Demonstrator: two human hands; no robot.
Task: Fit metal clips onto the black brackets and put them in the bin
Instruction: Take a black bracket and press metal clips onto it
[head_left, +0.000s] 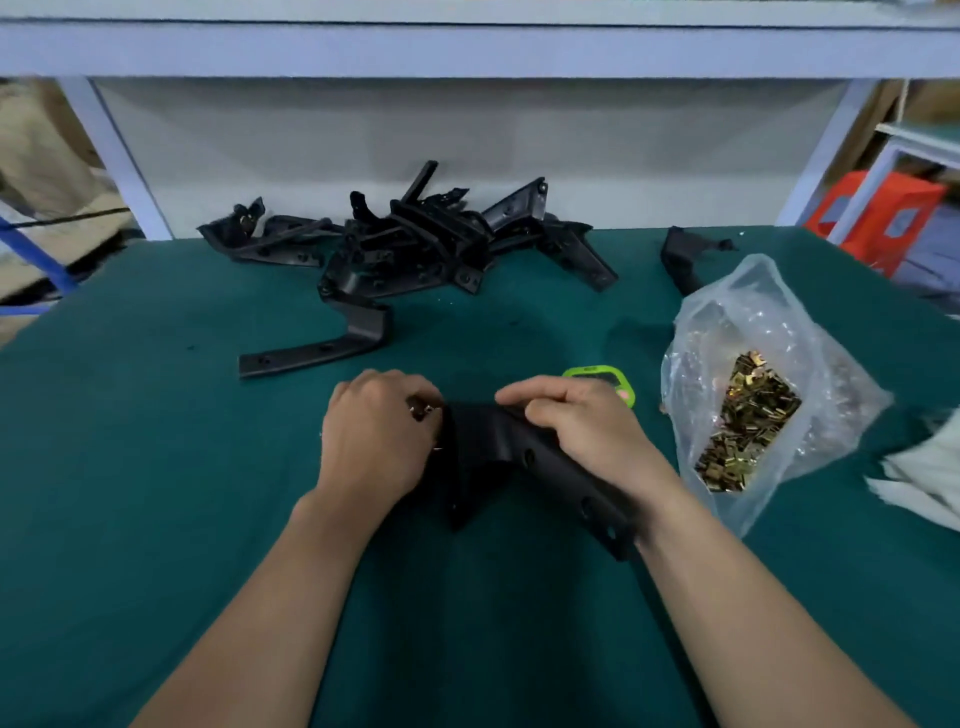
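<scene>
Forearms reach forward; left hand (376, 436) and right hand (576, 431), each grip curled round the black bracket (488, 447).

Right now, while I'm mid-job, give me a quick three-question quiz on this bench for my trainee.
1. True or false: the clips lie loose on the table.
2. The right hand grips: A) a bracket, B) the bag, C) nothing.
3. Fill in: the pile of spare brackets lies ___ the left hand.

Key: 1 false, they are in the bag. 2 A. 3 beyond, farther from the person.
</scene>
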